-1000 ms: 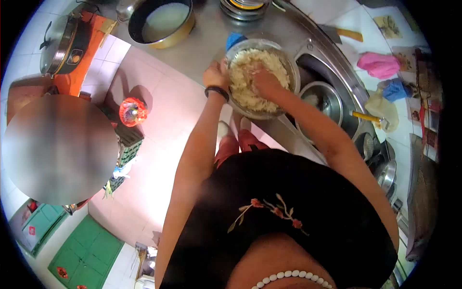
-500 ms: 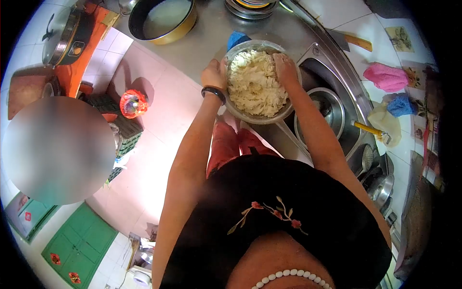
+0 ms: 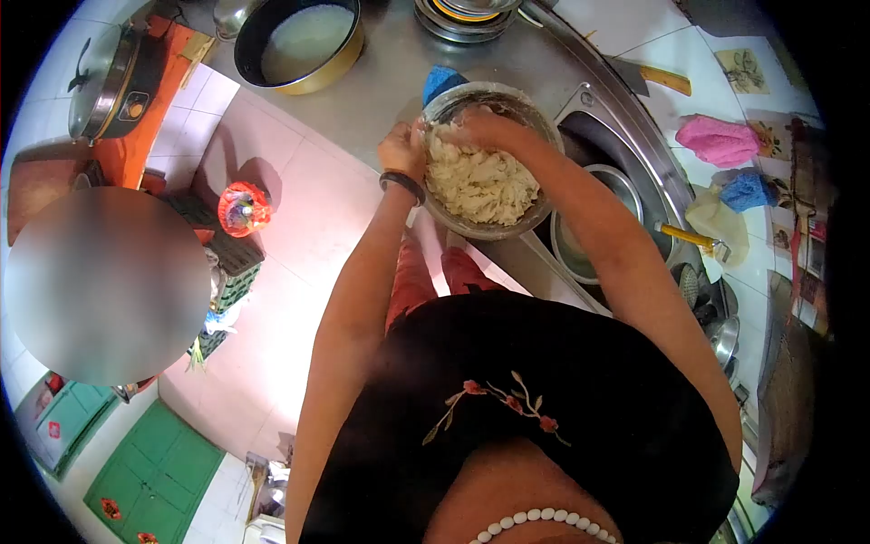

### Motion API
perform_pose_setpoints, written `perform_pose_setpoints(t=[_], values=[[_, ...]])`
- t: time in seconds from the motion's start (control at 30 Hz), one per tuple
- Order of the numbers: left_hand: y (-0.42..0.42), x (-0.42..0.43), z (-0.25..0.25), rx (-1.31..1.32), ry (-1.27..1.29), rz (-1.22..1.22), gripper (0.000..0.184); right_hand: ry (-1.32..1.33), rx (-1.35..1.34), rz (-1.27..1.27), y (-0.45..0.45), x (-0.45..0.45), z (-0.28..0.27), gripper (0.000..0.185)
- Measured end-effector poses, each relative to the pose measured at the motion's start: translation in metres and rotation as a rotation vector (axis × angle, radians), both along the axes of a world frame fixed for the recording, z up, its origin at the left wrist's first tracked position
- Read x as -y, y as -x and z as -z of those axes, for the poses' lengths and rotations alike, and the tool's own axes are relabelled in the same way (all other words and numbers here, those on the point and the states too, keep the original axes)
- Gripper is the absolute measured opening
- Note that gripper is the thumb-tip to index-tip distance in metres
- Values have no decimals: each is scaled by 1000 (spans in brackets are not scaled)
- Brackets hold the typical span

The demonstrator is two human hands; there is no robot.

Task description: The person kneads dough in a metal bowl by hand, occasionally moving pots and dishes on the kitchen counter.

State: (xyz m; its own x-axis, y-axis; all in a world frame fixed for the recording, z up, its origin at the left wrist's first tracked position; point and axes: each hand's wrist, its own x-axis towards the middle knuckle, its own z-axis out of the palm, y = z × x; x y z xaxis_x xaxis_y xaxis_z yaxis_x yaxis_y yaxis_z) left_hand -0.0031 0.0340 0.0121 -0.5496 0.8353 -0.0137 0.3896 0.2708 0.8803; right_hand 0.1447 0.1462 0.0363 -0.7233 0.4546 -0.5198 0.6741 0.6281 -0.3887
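A metal bowl (image 3: pixel 536 214) holds a rough, shaggy mass of pale dough (image 3: pixel 485 184). My left hand (image 3: pixel 401 150) grips the bowl's left rim, a dark bracelet at the wrist. Inside the bowl, my right hand (image 3: pixel 476 129) reaches across to the far left part and grips the dough there, its fingertips partly buried. A blue cloth (image 3: pixel 443 83) lies against the bowl's far side on the steel counter (image 3: pixel 390 95).
A sink with a metal basin (image 3: pixel 625 186) adjoins the bowl on the right. Farther back stand a black-and-gold pan (image 3: pixel 313 82) of whitish liquid and stacked plates (image 3: pixel 467 25). A cleaver (image 3: pixel 662 78) lies beyond the sink. A person with a blurred head is at left.
My right hand has moved from the bowl's right side across to its far left, shifting the dough toward me. My left hand keeps its hold on the rim.
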Motion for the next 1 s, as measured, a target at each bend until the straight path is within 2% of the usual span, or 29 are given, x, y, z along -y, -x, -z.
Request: perform_pose_setpoints(t=[0.03, 0.07, 0.17, 0.27, 0.37, 0.47, 0.57, 0.67, 0.77, 0.87, 0.97, 1.0], values=[[1, 0, 3, 6, 14, -7, 41, -160, -41, -183, -9, 6, 6, 55], [1, 0, 8, 14, 30, -12, 40, -133, -109, -126, -23, 15, 12, 51], [0, -1, 20, -23, -99, -62, 41, -126, -175, 71, -53, 61, -33, 45], [-2, -1, 19, 74, -93, -88, 41, -231, -294, 99, -81, 99, -56, 50], [0, 1, 2, 13, 49, -63, 41, -463, -245, 54, -99, 121, -41, 56], [-3, 2, 0, 18, 39, -71, 40, -494, -166, 66, -95, 116, -18, 58], [-3, 2, -6, 26, 37, -56, 39, -348, -40, 104, -74, 91, -11, 61], [-5, 2, -14, 26, -6, -65, 44, -312, -27, 130, -53, 70, -15, 57], [-4, 4, -13, -50, 17, -46, 40, -405, -72, 203, -57, 62, 26, 54], [-2, 8, -13, -119, 49, -180, 30, -301, -176, 415, -53, 64, 20, 55], [7, 19, -37, -136, -126, -260, 25, -476, -271, 222, -65, 67, 25, 55], [21, 24, -43, 33, -259, -235, 21, -481, -203, 195, -64, 69, 18, 55]])
